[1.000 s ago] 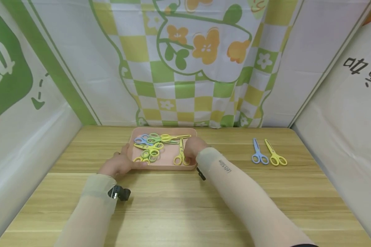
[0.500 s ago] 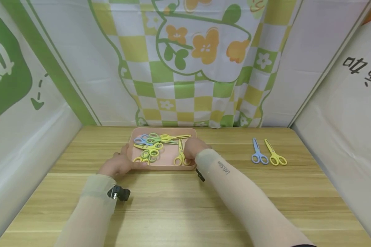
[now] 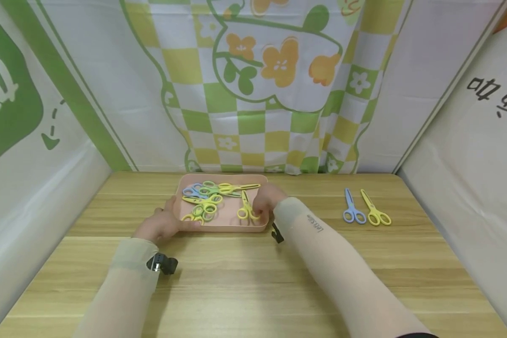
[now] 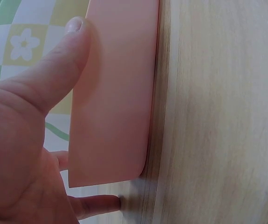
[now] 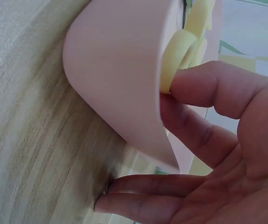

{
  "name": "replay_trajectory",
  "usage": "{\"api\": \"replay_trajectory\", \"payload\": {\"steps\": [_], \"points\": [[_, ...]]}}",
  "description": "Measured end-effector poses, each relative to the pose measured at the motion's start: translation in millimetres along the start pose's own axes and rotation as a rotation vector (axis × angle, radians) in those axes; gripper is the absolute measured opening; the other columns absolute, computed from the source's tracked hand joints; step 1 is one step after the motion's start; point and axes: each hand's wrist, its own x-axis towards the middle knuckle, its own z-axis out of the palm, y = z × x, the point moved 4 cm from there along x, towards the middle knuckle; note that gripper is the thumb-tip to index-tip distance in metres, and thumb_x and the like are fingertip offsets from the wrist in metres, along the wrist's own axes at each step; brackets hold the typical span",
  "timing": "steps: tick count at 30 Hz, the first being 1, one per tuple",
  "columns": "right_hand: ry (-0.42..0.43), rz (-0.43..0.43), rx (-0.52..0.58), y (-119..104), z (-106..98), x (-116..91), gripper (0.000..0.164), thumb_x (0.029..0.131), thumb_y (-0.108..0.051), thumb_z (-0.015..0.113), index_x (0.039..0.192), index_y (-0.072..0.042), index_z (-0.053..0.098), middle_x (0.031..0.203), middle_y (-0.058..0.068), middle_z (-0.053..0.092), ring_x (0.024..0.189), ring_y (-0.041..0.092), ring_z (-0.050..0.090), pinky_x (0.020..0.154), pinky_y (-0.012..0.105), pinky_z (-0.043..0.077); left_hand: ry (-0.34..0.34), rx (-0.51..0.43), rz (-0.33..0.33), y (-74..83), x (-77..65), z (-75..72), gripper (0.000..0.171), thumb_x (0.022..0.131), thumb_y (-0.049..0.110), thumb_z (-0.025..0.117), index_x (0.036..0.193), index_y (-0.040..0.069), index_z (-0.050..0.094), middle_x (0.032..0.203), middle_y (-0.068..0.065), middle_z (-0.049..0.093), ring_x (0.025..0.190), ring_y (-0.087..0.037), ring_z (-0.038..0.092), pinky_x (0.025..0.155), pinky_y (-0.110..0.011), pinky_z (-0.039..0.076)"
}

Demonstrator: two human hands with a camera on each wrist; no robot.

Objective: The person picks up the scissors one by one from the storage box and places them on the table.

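Note:
My right hand (image 3: 268, 198) reaches into the right end of a pink tray (image 3: 232, 228). Its thumb and forefinger pinch a handle loop of yellow scissors (image 3: 245, 205), whose blades point to the far side. In the right wrist view the pinched yellow loop (image 5: 176, 55) rises over the tray rim, and the other fingers extend outside the wall towards the table. At the tray's near left corner lies my left hand (image 3: 162, 224), its straight thumb along the front rim and its fingers by the left side. The left wrist view has that thumb (image 4: 59, 65) against the pink wall.
Several more scissors, such as a yellow pair (image 3: 203, 201) and a green pair (image 3: 213, 189), overlap in the tray's left part. Blue scissors (image 3: 352, 207) and yellow scissors (image 3: 374, 209) lie side by side on the wooden table (image 3: 236, 286) at the right. A patterned curtain (image 3: 253, 126) hangs behind.
The yellow scissors under my right hand have turned slightly, with their handles shifted a little away from the tray's front wall. The right hand has moved slightly up; my left hand stays put.

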Motion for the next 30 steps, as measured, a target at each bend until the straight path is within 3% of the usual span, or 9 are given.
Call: {"api": "replay_trajectory", "payload": {"steps": [6,20,27,30], "points": [[0.005,-0.003,0.068,3,-3,1,0.026,0.074,-0.007,0.07,0.055,-0.013,0.054,0.065,0.002,0.046,0.055,0.014,0.037,0.049,0.026,0.034,0.01,-0.014,0.019,5.3,-6.2,-0.9,0.139,0.073,0.066,0.078,0.156,0.006,-0.017,0.15,-0.046,-0.01,0.136,-0.066,-0.001,0.104,-0.076,0.011],[0.003,-0.039,0.158,10,-12,-4,0.021,0.069,-0.007,0.073,0.059,-0.012,0.056,0.071,0.004,0.05,0.061,0.016,0.043,0.051,0.029,0.037,0.007,0.009,0.029,8.7,-8.3,-1.2,0.137,0.076,0.064,0.077,0.156,0.004,-0.016,0.15,-0.047,-0.007,0.136,-0.066,0.002,0.104,-0.074,0.015],[-0.008,-0.072,0.199,15,-12,-6,0.025,0.069,-0.005,0.071,0.057,-0.013,0.051,0.068,0.004,0.042,0.058,0.017,0.036,0.05,0.03,0.032,0.008,0.063,0.022,8.3,-6.7,-2.0,0.138,0.075,0.069,0.075,0.155,0.003,-0.016,0.149,-0.049,-0.003,0.135,-0.065,0.008,0.104,-0.074,0.018],[-0.015,-0.096,0.187,17,-13,-7,0.024,0.07,-0.007,0.072,0.058,-0.012,0.052,0.068,0.004,0.046,0.059,0.017,0.038,0.052,0.03,0.035,0.005,0.061,0.022,7.6,-5.9,-2.0,0.138,0.075,0.068,0.074,0.155,0.003,-0.017,0.148,-0.049,-0.005,0.135,-0.066,0.006,0.104,-0.074,0.017]]}}
